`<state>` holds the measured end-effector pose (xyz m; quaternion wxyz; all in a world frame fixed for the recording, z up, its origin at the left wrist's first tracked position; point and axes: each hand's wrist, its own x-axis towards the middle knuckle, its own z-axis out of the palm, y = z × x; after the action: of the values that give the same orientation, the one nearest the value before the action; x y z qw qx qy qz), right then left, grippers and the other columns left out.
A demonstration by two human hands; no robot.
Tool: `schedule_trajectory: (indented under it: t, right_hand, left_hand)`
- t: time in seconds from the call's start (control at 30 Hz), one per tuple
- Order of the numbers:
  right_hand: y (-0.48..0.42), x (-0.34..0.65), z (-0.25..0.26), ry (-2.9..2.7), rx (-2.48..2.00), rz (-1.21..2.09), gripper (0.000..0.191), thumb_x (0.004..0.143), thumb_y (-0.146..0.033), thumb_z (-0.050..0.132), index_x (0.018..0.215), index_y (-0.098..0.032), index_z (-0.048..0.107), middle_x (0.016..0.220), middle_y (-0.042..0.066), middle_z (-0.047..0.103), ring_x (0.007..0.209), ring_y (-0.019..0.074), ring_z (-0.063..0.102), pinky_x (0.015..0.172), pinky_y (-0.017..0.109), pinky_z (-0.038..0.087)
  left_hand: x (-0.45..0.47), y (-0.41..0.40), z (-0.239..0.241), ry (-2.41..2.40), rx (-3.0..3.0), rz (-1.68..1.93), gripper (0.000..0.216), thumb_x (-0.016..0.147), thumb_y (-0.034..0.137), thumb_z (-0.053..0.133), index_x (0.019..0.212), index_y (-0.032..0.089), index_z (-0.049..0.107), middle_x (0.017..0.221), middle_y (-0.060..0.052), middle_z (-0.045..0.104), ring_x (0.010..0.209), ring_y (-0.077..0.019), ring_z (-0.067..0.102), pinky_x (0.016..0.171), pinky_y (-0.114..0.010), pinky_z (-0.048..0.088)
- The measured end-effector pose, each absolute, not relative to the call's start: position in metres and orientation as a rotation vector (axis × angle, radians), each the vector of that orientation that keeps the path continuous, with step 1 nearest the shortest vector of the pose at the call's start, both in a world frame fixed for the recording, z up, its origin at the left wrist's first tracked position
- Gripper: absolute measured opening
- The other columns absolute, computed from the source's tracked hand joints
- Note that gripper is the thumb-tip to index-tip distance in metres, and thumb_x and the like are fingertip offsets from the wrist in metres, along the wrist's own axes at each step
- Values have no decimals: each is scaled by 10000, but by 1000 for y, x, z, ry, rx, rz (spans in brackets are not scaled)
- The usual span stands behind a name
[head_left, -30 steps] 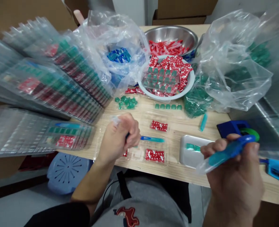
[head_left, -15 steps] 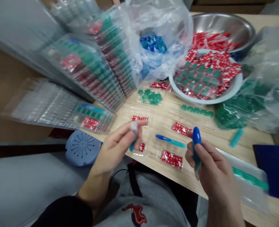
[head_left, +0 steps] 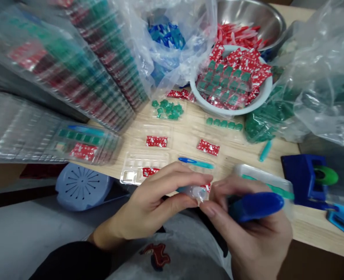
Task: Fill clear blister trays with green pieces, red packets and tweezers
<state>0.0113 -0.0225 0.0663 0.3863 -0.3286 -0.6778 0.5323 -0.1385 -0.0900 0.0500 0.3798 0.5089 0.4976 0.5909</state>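
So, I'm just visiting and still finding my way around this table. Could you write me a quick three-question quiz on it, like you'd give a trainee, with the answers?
1. True or false: in this view, the white bowl stands in front of the metal bowl.
2. Which hand grips the blue pen-like item?
A) the left
B) the right
C) neither
3. How many green pieces lie in the single row just in front of the white bowl?

Key:
1. True.
2. B: the right hand holds it, with its rounded blue end sticking out.
3. Five.
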Motion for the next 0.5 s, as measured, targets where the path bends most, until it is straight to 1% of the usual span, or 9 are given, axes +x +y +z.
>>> schedule_trajectory:
  t: [0.07, 0.13, 0.27, 0.37, 0.47, 0.5]
  right_hand:
    - [-20, 14, 67, -1808, -768, 1341, 340, 769, -131, 768, 1017, -348, 682, 807, -41, 700, 666, 136, 631, 620, 275, 539]
    - [-20, 16, 68, -1834, -741, 1316, 341, 785, -117, 747, 1025, -351, 686, 813, -36, 715, 664, 150, 646, 610, 294, 543]
    - [-25, 20, 68, -1772, -847, 1230, 234, 830, -146, 708, 984, -323, 704, 780, -21, 706, 635, 149, 626, 589, 298, 532]
    - [-26, 24, 66, -1756, -864, 1238, 138, 834, -171, 709, 915, -283, 702, 765, -9, 690, 637, 149, 617, 587, 294, 532]
    - [-24, 25, 63, -1669, -851, 1319, 122, 856, -141, 679, 883, -259, 674, 745, -23, 667, 626, 119, 606, 583, 250, 526]
    - [-23, 24, 62, -1630, -851, 1354, 129, 865, -128, 665, 878, -257, 662, 735, -33, 656, 612, 102, 594, 572, 228, 516]
  left_hand:
    - [-136, -90, 51, 1296, 1313, 1490, 390, 910, 211, 611, 1266, 371, 634, 1067, -29, 723, 961, -172, 651, 850, -277, 518]
    - [-133, -90, 52, 1316, 1357, 1471, 415, 900, 195, 624, 1282, 357, 625, 1075, -33, 723, 955, -170, 655, 850, -271, 524]
    - [-131, -89, 55, 1336, 1436, 1412, 494, 878, 139, 641, 1325, 344, 585, 1129, -36, 716, 977, -170, 655, 866, -270, 534]
    - [-130, -89, 57, 1364, 1448, 1373, 483, 879, 145, 639, 1320, 335, 589, 1134, -41, 717, 977, -178, 658, 869, -290, 548]
    - [-128, -89, 59, 1399, 1453, 1332, 464, 882, 151, 638, 1312, 321, 601, 1085, -40, 726, 962, -172, 660, 866, -287, 555]
    - [-127, -89, 58, 1400, 1436, 1325, 461, 882, 159, 641, 1312, 320, 602, 1069, -39, 728, 926, -163, 662, 847, -277, 559]
